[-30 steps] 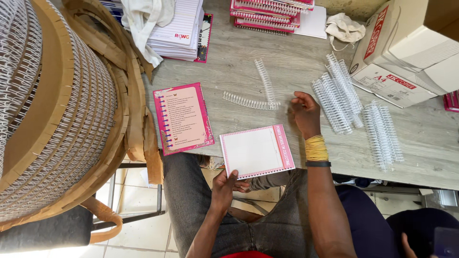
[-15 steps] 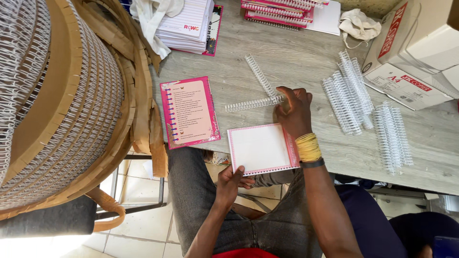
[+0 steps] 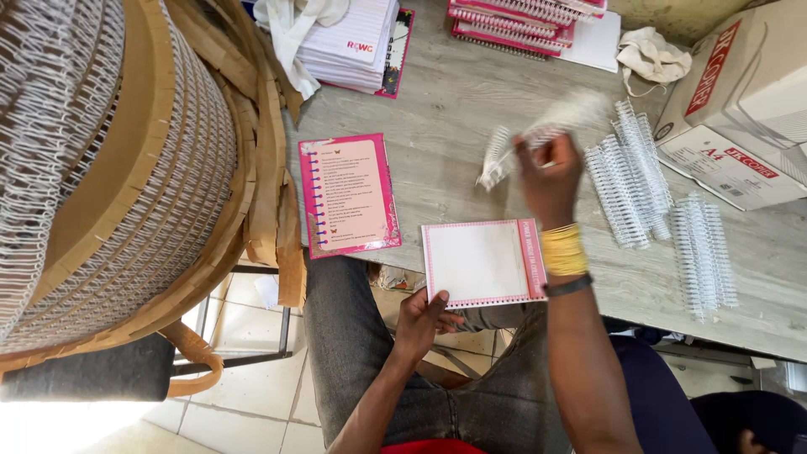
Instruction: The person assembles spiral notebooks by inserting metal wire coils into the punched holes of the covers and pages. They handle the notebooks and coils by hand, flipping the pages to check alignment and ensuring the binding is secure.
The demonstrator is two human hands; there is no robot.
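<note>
A white wire binding coil [image 3: 538,134] is pinched between the fingers of the right hand [image 3: 548,172], which is raised above the grey table [image 3: 454,109]; the coil is blurred, one end drooping towards the table at the left and the other end slanting up to the right. A stack of yellow bangles [image 3: 563,250] and a dark band are worn on that wrist. Just below it, a white notepad with a pink border [image 3: 483,262] is held at its lower left corner by the left hand [image 3: 422,319], thumb on top, the fingers curled beneath; the pad overhangs the table's near edge. A pink printed cover sheet [image 3: 349,195] is seen lying flat to the left of the pad, apart from it. To the right of the raised hand, bundles of cut white coils [image 3: 629,172] are laid in rows. Further out, stacks of bound notebooks [image 3: 517,18], a cardboard box [image 3: 740,92] and a large spool of wire coil [image 3: 92,160] are placed
</note>
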